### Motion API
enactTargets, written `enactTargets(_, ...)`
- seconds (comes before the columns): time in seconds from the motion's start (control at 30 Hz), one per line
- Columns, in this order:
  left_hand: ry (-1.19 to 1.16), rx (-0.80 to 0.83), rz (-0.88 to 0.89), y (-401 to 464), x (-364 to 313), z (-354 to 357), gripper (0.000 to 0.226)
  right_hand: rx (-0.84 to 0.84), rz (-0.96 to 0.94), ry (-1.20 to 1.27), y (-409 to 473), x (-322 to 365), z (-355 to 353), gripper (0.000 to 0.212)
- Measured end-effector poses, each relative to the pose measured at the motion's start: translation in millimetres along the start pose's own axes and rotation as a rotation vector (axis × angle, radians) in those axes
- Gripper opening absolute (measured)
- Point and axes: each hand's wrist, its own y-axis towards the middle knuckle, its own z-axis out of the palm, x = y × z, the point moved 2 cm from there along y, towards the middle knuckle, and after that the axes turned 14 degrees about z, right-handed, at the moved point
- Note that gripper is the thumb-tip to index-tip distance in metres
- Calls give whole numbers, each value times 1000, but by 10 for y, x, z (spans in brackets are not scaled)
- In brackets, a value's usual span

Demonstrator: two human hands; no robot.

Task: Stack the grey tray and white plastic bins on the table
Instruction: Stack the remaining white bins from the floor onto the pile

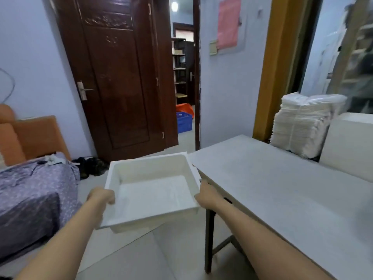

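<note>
A white plastic bin hung in the air between the two hands, open side up, tilted slightly down toward the person, just left of the desk and above the floor. The left hand gripped its left rim, fingers curled over the edge; the right hand held the right wall, though its fingers were hidden behind the bin. The bin's far right corner sat just beside the desk's near corner. The desk top lay bare on the near side, with a stack of white items at its far end. A bed stood to the left.
</note>
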Motion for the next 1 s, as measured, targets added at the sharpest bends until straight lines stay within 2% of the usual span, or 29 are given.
enactTargets(0.1, 87, 63, 90, 6, -544, -3, 38, -73, 29, 51, -88, 7, -497, 61)
enactTargets(0.33, 6, 147, 335, -624, -1868, 328, 11, -254, 131, 72, -390, -335, -1708, 47)
enactTargets(0.4, 19, 182, 416, -756, -2244, 503, 15, -297, 167, 100, -515, -508, -2055, 42)
enactTargets(0.5, 67, 275, 506, -980, -2821, 811, 31, -389, 215, 139, -757, -813, -2569, 32)
enactTargets(0.63, 123, 467, 644, -1513, -3583, 1267, 13, -530, 342, 203, -1208, -1356, -3245, 10)
enactTargets(0.7, 120, 559, 694, -1834, -3887, 1486, 14, -558, 424, 246, -1498, -1658, -3549, 7)
enactTargets(0.73, 105, 601, 712, -1988, -4014, 1601, 14, -573, 460, 266, -1663, -1803, -3685, 7)
enactTargets(0.9, 54, 842, 818, -2763, -4396, 2177, 50, -680, 621, 306, -2480, -2469, -4162, 21)
enactTargets(1.0, 65, 913, 886, -3236, -4480, 2428, 46, -685, 730, 333, -2883, -2820, -4291, 18)
